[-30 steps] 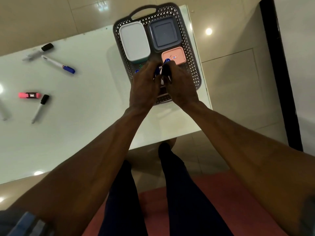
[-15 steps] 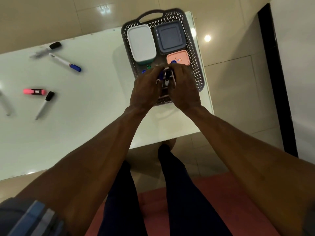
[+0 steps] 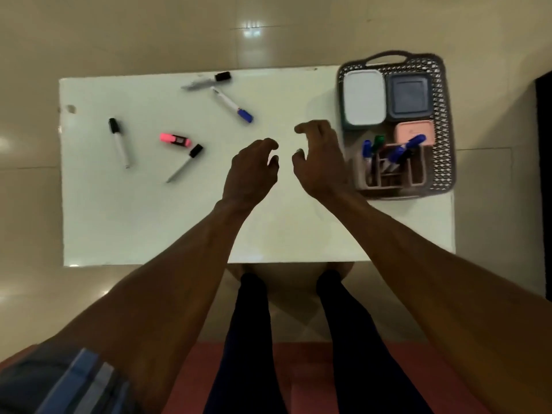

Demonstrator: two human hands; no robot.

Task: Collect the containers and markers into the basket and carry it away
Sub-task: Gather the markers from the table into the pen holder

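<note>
A grey lattice basket [image 3: 445, 121] stands at the table's far right. It holds a white-lidded container [image 3: 363, 97], a dark grey container [image 3: 408, 97], a small pink container [image 3: 413, 131] and a divided holder [image 3: 391, 171] with several markers. Over the table's middle, my left hand [image 3: 251, 174] and my right hand [image 3: 319, 159] hover with fingers apart and nothing in them. Loose on the table lie a blue-capped marker [image 3: 231, 104], a pink highlighter [image 3: 175, 139] and three black-capped markers [image 3: 207, 81] [image 3: 119, 142] [image 3: 185, 162].
The white table [image 3: 149, 228] stands on a glossy beige tiled floor. My dark-trousered legs [image 3: 251, 339] are below the near edge, over a red mat [image 3: 298, 377]. A dark doorway strip [image 3: 543, 174] runs along the right.
Both hands have left the basket and moved left over the table, with nothing in them. The markers they held stand in the holder. The view has swung left.
</note>
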